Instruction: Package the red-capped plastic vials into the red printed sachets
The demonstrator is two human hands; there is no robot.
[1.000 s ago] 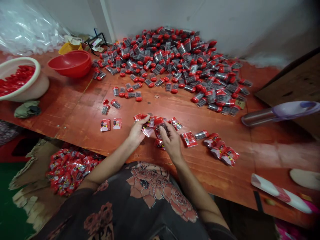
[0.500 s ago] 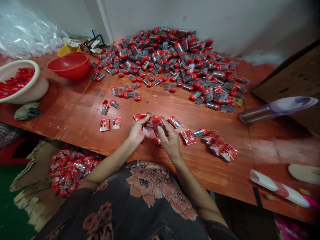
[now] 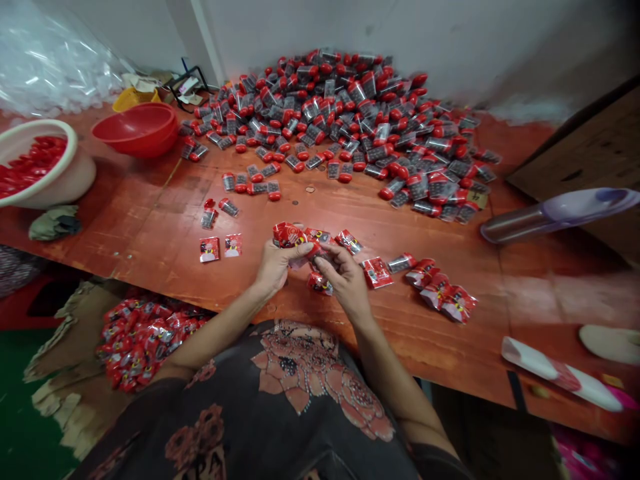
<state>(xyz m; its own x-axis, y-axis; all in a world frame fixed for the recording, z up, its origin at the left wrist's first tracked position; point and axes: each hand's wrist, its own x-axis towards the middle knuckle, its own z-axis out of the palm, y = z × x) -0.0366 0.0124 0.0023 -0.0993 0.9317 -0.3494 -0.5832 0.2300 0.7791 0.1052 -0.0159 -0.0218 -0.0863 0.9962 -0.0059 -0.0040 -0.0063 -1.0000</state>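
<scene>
My left hand (image 3: 274, 265) is closed on a red printed packet (image 3: 287, 235), thumb over its lower edge. Beside it my right hand (image 3: 345, 277) pinches a small red-capped capsule (image 3: 316, 251) against that packet; the fingertips of both hands meet above the red wooden table (image 3: 150, 227). More red packets lie around the hands: one under my right wrist (image 3: 320, 284), one just right of it (image 3: 377, 273), and a short row of filled ones (image 3: 443, 293) farther right. A large heap of red-capped clear capsules (image 3: 345, 120) covers the table's far side.
A red bowl (image 3: 137, 129) and a white bowl of red caps (image 3: 35, 163) stand at the left, with a clear plastic bag behind. Two flat packets (image 3: 220, 247) lie left of my hands. A cardboard box of filled packets (image 3: 135, 337) sits below the table edge. A purple scoop (image 3: 560, 213) lies at right.
My left hand has lifted the red packet slightly and closed tighter on it; my right hand has drawn the capsule closer to it. The view shifted a little.
</scene>
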